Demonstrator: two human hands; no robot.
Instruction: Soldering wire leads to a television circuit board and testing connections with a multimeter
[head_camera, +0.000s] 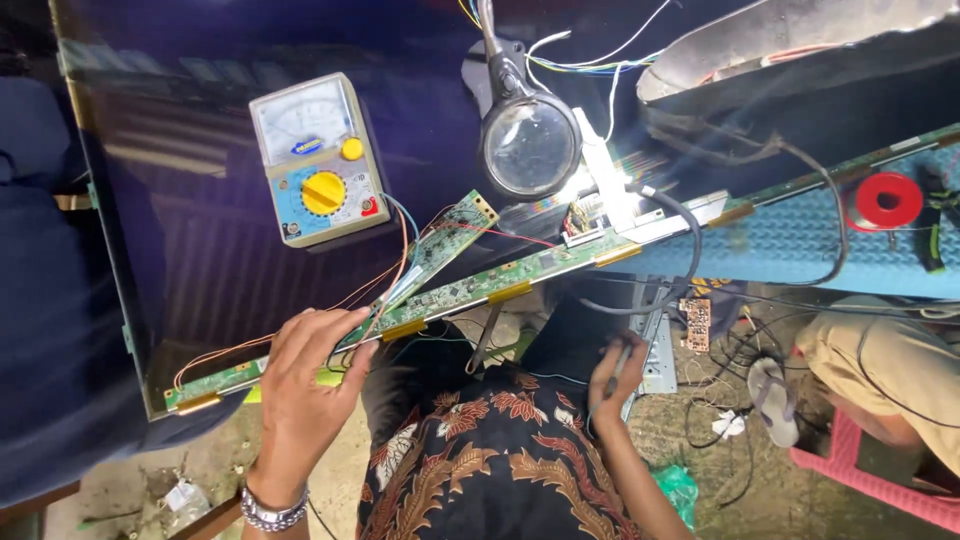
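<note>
The left hand presses fingers spread on the long circuit strip slanting up-right, while the right hand, below it, grips a thin tool.

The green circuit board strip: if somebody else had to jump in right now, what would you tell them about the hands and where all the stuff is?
Left hand: fingers spread, pressing on the long green circuit board strip at the panel's lower edge, beside thin copper wires.
Right hand: lowered near the lap, gripping a thin dark tool, off the board.
The analog multimeter lies on the dark screen panel. The magnifier lamp hangs above the board's middle. A red solder reel sits on the blue mat.
Done: wires already lead to the board. Left: the tool has not yet touched it.
</note>
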